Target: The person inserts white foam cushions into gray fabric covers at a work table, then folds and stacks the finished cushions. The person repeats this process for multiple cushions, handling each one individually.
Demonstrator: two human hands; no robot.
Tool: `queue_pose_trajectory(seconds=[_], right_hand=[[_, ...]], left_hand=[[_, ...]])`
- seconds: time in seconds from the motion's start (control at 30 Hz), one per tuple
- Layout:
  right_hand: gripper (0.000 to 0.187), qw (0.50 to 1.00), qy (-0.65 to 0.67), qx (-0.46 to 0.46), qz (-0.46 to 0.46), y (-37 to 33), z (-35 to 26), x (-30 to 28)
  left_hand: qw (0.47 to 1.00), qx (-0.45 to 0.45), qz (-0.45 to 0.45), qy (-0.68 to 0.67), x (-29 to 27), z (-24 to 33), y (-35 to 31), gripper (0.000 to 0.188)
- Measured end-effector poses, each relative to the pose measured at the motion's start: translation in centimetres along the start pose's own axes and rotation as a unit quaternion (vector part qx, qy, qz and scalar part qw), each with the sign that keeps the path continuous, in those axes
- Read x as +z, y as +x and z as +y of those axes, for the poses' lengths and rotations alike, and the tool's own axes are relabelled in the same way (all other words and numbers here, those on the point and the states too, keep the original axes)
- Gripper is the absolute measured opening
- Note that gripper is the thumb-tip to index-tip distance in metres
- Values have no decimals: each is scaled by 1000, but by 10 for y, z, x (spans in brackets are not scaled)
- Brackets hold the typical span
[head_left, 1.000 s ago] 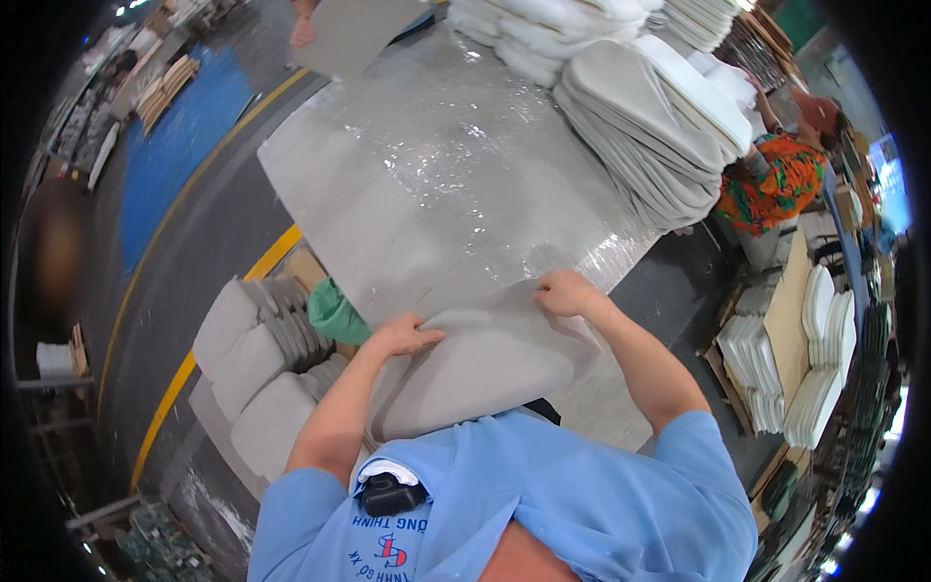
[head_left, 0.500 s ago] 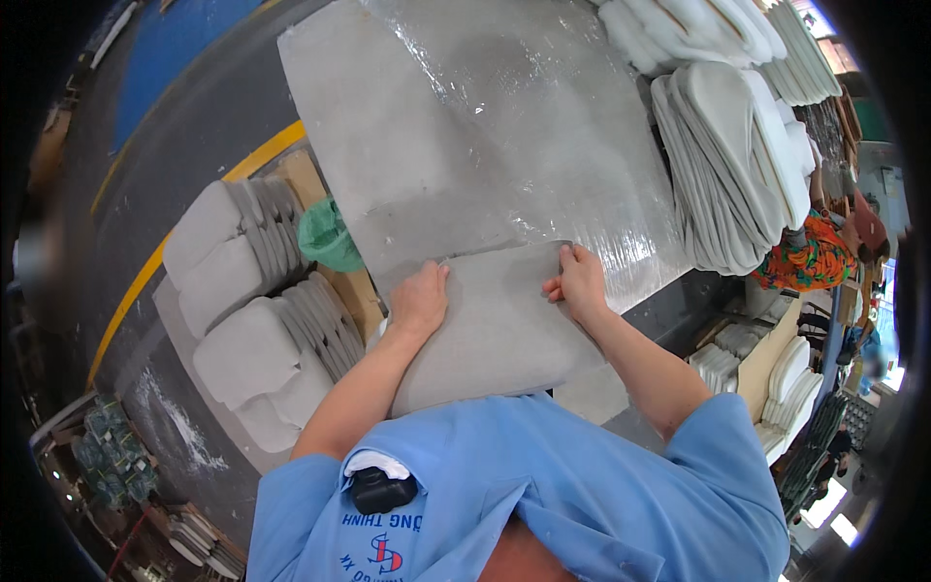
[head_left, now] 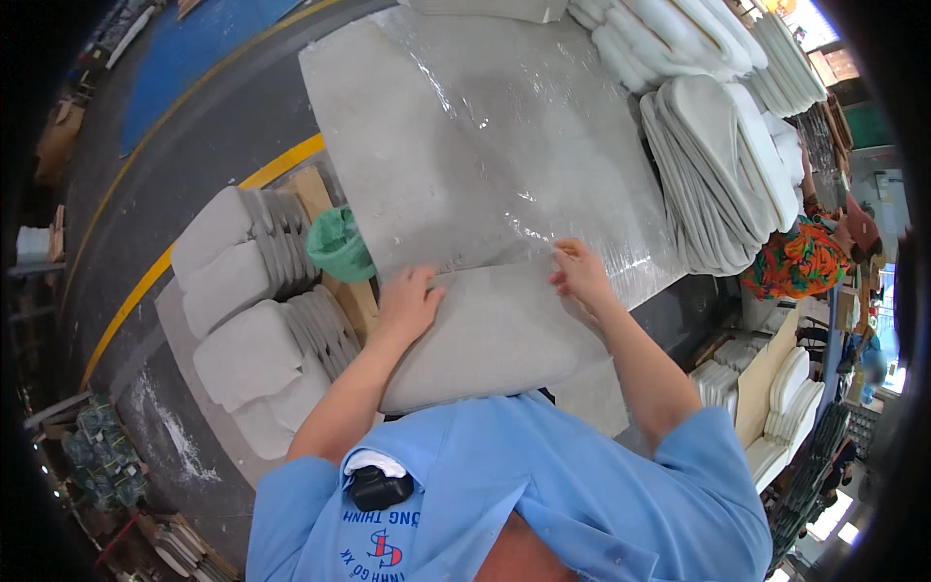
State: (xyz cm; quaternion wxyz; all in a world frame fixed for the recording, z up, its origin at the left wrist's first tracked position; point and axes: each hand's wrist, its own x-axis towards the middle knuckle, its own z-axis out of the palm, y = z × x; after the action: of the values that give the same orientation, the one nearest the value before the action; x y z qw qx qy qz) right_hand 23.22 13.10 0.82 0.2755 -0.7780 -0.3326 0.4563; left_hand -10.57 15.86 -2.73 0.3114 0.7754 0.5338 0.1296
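A padded grey fabric cushion (head_left: pixel 495 330) lies at the near edge of the table, against the front of my blue shirt. My left hand (head_left: pixel 409 303) rests at its far left corner, fingers bent but apart. Close to the far right corner is my right hand (head_left: pixel 584 278), its fingers loosely curled and spread, with no grip on the fabric visible. Beyond the cushion spreads a grey tabletop (head_left: pixel 465 165) covered partly with shiny clear plastic film.
Stacked grey cushions (head_left: pixel 247 349) stand on the left, beside a green bag (head_left: pixel 339 244) at the table's side. More grey cushions (head_left: pixel 708 175) and white pads (head_left: pixel 669 39) pile up at the right. A person in a bright patterned garment (head_left: pixel 795 262) is at the far right.
Both hands have loosened from the cushion's far corners; the left has shifted slightly left. The cushion's far edge sits a little nearer me. The view has tilted, showing more of the table's far end.
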Motion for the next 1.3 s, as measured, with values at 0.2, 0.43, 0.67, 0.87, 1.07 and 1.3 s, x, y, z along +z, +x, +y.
queue_pose_trajectory(seconds=[0.2,0.43,0.67,0.87,1.07,1.3], right_hand=[[85,982,136,61,117,-104,43,-69],[83,878,447,-71,153,-142,43,-44],[74,861,448,-240,3,-180,-64,-77],[63,941,5,-338,22,-212,-64,-66],[69,763,-308,-568,-24,-211,-57,-30],[65,740,-346,-542,-199,-205,-26,18]], left_hand=[[896,-377,-55,-226,-36,-63,-106,78],[756,-264,-5,-600,-33,12,-107,67],[826,18,-108,-553,-7,46,-111,69],[665,-163,-171,-709,-65,1,-75,83],[674,-156,-325,-645,-95,-15,-28,77],[915,-121,-337,-186,-41,-35,-9,54]])
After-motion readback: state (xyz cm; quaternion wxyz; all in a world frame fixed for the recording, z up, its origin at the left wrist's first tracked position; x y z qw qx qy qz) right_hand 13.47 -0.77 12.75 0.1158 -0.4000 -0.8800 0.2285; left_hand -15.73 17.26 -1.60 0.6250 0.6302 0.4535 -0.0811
